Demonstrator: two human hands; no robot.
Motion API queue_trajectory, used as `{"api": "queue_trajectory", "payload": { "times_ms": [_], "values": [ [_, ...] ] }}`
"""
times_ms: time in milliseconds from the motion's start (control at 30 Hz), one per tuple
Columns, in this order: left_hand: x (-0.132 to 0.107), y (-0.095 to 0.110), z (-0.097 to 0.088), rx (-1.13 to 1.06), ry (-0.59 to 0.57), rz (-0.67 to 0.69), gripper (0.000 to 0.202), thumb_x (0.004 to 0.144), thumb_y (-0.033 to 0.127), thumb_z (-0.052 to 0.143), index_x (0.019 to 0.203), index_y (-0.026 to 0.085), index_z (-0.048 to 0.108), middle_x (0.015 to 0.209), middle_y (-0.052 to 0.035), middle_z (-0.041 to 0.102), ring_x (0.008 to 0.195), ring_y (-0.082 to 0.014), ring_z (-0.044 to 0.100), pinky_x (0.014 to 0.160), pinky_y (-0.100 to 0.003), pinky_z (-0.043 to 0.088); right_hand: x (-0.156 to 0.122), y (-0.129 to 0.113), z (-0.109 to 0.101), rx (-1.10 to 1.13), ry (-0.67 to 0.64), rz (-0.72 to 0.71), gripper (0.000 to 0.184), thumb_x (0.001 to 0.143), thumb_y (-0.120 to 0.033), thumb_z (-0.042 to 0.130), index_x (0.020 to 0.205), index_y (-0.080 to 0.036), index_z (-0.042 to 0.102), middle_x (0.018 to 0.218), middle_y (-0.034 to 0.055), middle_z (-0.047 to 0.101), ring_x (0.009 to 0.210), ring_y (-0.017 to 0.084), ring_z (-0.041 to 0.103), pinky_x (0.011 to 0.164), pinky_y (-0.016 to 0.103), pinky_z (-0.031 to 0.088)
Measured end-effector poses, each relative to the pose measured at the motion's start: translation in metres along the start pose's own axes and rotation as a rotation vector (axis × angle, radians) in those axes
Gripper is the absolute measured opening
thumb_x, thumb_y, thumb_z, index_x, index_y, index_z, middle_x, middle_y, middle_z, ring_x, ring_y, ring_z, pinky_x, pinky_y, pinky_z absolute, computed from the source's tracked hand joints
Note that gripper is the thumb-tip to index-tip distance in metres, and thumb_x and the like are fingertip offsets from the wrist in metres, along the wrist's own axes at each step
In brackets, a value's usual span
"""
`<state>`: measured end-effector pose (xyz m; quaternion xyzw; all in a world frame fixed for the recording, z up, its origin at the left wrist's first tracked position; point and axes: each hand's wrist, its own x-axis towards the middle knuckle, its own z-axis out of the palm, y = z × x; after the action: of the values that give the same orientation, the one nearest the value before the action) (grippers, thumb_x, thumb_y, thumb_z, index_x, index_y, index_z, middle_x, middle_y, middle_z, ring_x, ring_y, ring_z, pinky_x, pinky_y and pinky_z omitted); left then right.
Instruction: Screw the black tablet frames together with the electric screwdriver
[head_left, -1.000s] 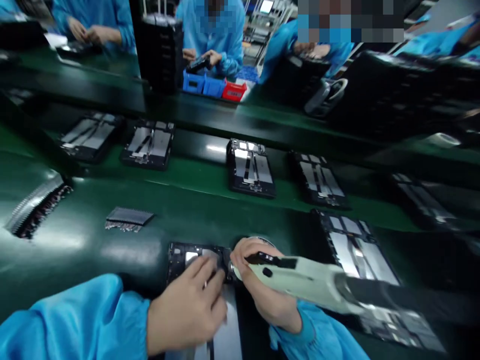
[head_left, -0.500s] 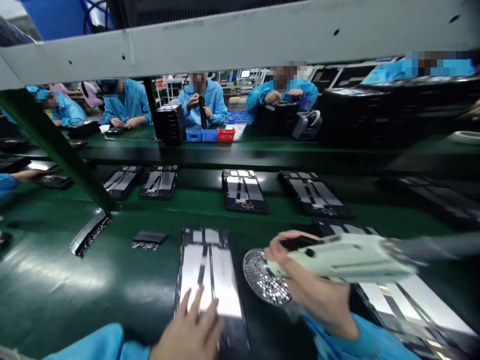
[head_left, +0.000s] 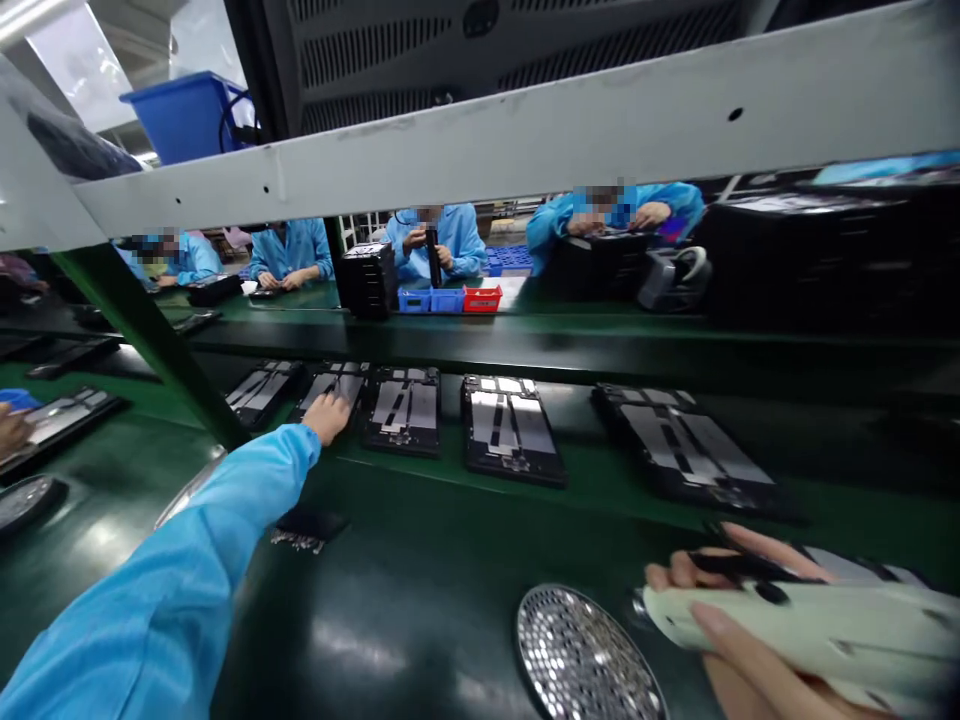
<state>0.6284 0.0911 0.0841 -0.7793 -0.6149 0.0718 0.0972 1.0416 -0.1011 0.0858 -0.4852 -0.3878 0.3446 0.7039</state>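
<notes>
My left hand (head_left: pixel 328 416) reaches forward to the row of tablets, its fingers closed over the near end of an open-backed tablet (head_left: pixel 339 378). The tablet's pale battery panels face up, and part of it is hidden by the hand. At the lower right, my right hand (head_left: pixel 750 610) is wrapped round a pale green electric screwdriver (head_left: pixel 810 630), its tip pointing left. Just left of that tip lies a round metal screw tray (head_left: pixel 585 655) with a grid of holes. Another open tablet (head_left: pixel 862 565) is partly hidden behind the right hand.
Further open tablets (head_left: pixel 403 410) line the green bench (head_left: pixel 390 580). A dark strip with small leads (head_left: pixel 309 528) lies near my left sleeve. A green post (head_left: pixel 157 345) and white beam (head_left: pixel 480 140) frame the bench. Co-workers sit opposite, behind small bins (head_left: pixel 446 300).
My left hand has gone from the tablet in front of me to the row farther forward. That near tablet is gone from its spot; the row shows one more. The screwdriver moved right, off the screw tray.
</notes>
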Motion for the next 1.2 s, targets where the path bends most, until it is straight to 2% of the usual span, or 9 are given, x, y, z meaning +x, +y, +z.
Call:
{"api": "queue_trajectory", "payload": {
  "times_ms": [200, 367, 467, 633, 733, 833, 967, 1100, 1200],
  "values": [
    [0.001, -0.024, -0.023, -0.025, 0.205, -0.168, 0.033, 0.097, 0.04, 0.063, 0.118, 0.015, 0.063, 0.115, -0.0081, 0.066, 0.1, -0.0206, 0.066, 0.087, -0.041, 0.058, 0.013, -0.007, 0.005, -0.053, 0.117, -0.096, 0.041, 0.065, -0.041, 0.087, 0.098, -0.023, 0.07, 0.087, 0.0047, 0.069, 0.08, 0.021, 0.069, 0.074, 0.037, 0.064],
    [-0.01, 0.0, -0.071, -0.071, 0.489, -0.203, 0.036, 0.102, 0.035, 0.045, 0.112, 0.006, 0.066, 0.103, -0.0144, 0.069, 0.103, -0.0305, 0.067, 0.085, -0.048, 0.058, 0.021, -0.01, 0.006, -0.255, 0.083, -0.151, 0.038, 0.074, -0.04, 0.082, 0.103, -0.021, 0.067, 0.088, 0.0042, 0.071, 0.082, 0.02, 0.067, 0.076, 0.038, 0.057],
    [-0.068, 0.049, -0.077, -0.074, 0.548, -0.069, 0.033, 0.096, 0.028, 0.046, 0.111, 0.009, 0.068, 0.101, -0.016, 0.071, 0.104, -0.0368, 0.068, 0.084, -0.051, 0.058, 0.018, -0.014, 0.009, -0.128, -0.007, -0.123, 0.033, 0.079, -0.036, 0.077, 0.105, -0.021, 0.065, 0.078, 0.0001, 0.067, 0.073, 0.017, 0.064, 0.069, 0.035, 0.054],
    [-0.21, 0.155, -0.064, -0.065, 0.73, 0.474, 0.035, 0.092, 0.012, 0.052, 0.126, 0.005, 0.06, 0.124, -0.0181, 0.069, 0.122, -0.0317, 0.064, 0.111, -0.045, 0.049, 0.0, -0.031, 0.02, -0.004, -0.073, -0.149, 0.031, 0.073, -0.021, 0.077, 0.1, -0.024, 0.064, 0.069, -0.0047, 0.059, 0.064, 0.014, 0.059, 0.068, 0.035, 0.053],
    [-0.271, 0.205, -0.059, -0.103, 0.626, 0.564, 0.039, 0.089, 0.01, 0.05, 0.123, -0.007, 0.06, 0.117, -0.026, 0.07, 0.115, -0.0362, 0.067, 0.115, -0.051, 0.041, -0.011, -0.032, 0.024, -0.056, -0.108, -0.126, 0.04, 0.07, -0.016, 0.077, 0.106, -0.025, 0.062, 0.068, -0.0057, 0.058, 0.063, 0.013, 0.058, 0.07, 0.035, 0.054],
    [-0.295, 0.229, -0.05, -0.25, 0.547, 0.633, 0.037, 0.089, 0.018, 0.051, 0.114, -0.004, 0.065, 0.106, -0.0239, 0.073, 0.105, -0.0346, 0.071, 0.119, -0.055, 0.032, -0.021, -0.022, 0.023, -0.15, -0.202, -0.086, 0.03, 0.076, -0.021, 0.074, 0.104, -0.024, 0.063, 0.071, -0.0042, 0.058, 0.065, 0.014, 0.059, 0.068, 0.035, 0.054],
    [-0.264, 0.196, -0.032, -0.447, 0.56, 0.666, 0.017, 0.089, 0.022, 0.062, 0.098, 0.01, 0.068, 0.108, -0.0161, 0.074, 0.115, -0.0316, 0.066, 0.115, -0.05, 0.042, -0.027, -0.001, 0.027, -0.182, -0.293, -0.042, 0.025, 0.078, -0.023, 0.072, 0.1, -0.024, 0.06, 0.07, -0.0037, 0.06, 0.067, 0.016, 0.061, 0.071, 0.039, 0.055],
    [-0.202, 0.121, 0.0, -0.383, 0.464, 0.349, 0.023, 0.094, 0.03, 0.06, 0.102, 0.009, 0.066, 0.128, -0.0216, 0.065, 0.136, -0.0363, 0.051, 0.113, -0.052, 0.046, -0.023, 0.011, 0.042, -0.166, -0.255, -0.042, 0.023, 0.074, -0.021, 0.07, 0.094, -0.023, 0.059, 0.067, -0.0047, 0.057, 0.064, 0.015, 0.06, 0.068, 0.039, 0.054],
    [-0.177, 0.088, 0.029, -0.326, 0.416, 0.166, 0.033, 0.096, 0.036, 0.057, 0.105, 0.004, 0.062, 0.13, -0.0262, 0.063, 0.136, -0.038, 0.052, 0.112, -0.053, 0.046, -0.019, 0.014, 0.05, -0.158, -0.252, -0.021, 0.023, 0.073, -0.019, 0.069, 0.093, -0.022, 0.059, 0.067, -0.0045, 0.057, 0.062, 0.015, 0.059, 0.066, 0.038, 0.053]
  ]
}}
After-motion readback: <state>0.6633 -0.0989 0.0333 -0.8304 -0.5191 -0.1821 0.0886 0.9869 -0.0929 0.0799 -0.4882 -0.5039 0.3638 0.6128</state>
